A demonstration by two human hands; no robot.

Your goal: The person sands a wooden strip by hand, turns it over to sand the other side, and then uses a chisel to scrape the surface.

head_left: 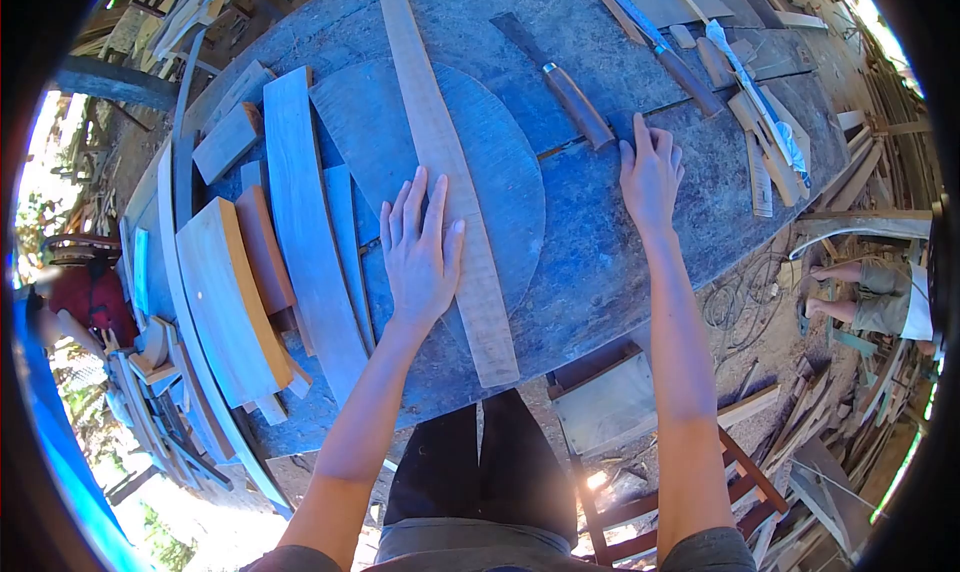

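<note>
My left hand (420,247) lies with its fingers spread on the left edge of a long, pale wooden strip (462,207). Beneath the strip is a thin round-edged board (515,172) on the worktable (620,282). My right hand (652,177) is over the table to the right, fingers apart and partly curled, holding nothing. Just beyond its fingertips lies a chisel-like tool with a brown wooden handle (578,107); hand and handle look close but apart.
Curved wooden pieces (308,222) and blocks (228,144) cover the table's left side. More handled tools (690,84) and a blue-white wrapped piece (765,112) lie at upper right. A wooden stool (610,407) stands below the front edge. People are partly visible at both sides.
</note>
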